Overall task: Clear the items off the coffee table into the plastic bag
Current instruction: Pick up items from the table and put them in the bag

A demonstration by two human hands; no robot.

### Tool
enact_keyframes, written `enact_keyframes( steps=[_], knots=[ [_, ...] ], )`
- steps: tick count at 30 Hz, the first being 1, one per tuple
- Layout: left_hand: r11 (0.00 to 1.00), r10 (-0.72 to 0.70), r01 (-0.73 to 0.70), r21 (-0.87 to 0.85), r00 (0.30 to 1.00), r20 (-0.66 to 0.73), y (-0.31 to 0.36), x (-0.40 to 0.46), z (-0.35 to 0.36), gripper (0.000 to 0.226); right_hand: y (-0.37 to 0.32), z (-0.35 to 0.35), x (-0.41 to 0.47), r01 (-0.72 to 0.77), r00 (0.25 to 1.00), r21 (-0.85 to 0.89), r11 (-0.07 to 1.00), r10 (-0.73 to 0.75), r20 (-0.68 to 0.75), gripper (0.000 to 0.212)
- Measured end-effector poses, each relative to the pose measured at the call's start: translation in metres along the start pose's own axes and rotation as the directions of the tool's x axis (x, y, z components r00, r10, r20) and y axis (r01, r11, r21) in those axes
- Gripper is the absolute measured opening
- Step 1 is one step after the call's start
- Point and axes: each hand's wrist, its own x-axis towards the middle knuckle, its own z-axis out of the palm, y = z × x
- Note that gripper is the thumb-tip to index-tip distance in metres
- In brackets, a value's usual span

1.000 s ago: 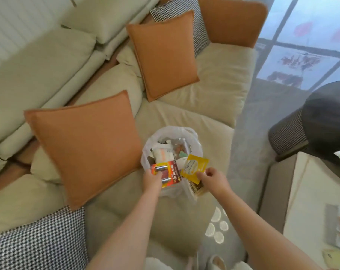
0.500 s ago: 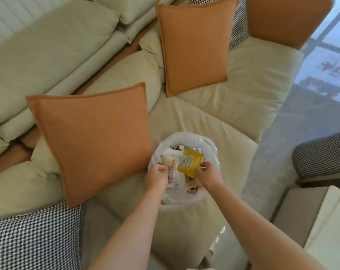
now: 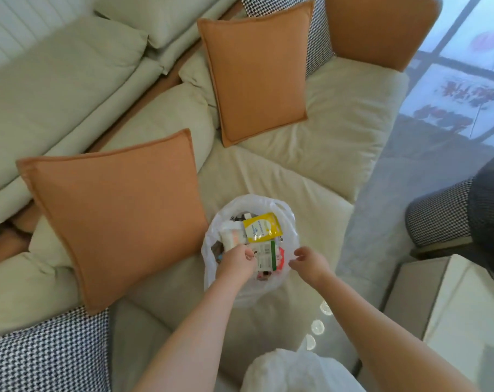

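2 orange cushions [image 3: 118, 210], 1 plastic bag [image 3: 211, 267], 1 yellow packet [image 3: 262, 227], 2 hands [image 3: 234, 264].

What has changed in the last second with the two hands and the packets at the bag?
The right hand has let go of the yellow packet, which now lies inside the plastic bag; that hand is out beside the bag, fingers loosely curled, empty. The red battery pack is no longer in the left hand, whose grip cannot be judged. The bag stays on the sofa seat.
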Motion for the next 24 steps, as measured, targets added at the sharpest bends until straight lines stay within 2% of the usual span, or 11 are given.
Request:
enact_keyframes(
  steps=[9,15,24],
  knots=[
    [0.964,0.209,-0.217,0.156,0.976,0.068,0.031,-0.052,0.018,0.015,0.048,-0.025,-0.071,0.026,0.991,-0.006,1.0,-0.027,-0.133,0.042],
    [0.89,0.317,-0.368,0.27,0.924,0.215,0.053,-0.094,0.065,0.024,0.108,-0.033,-0.13,-0.025,0.966,0.083,0.996,0.046,-0.254,0.042],
    [0.622,0.393,-0.616,0.484,0.779,0.488,0.078,-0.183,0.166,0.024,0.237,-0.036,-0.211,-0.143,0.91,0.28,0.949,0.237,-0.34,0.039]
  ],
)
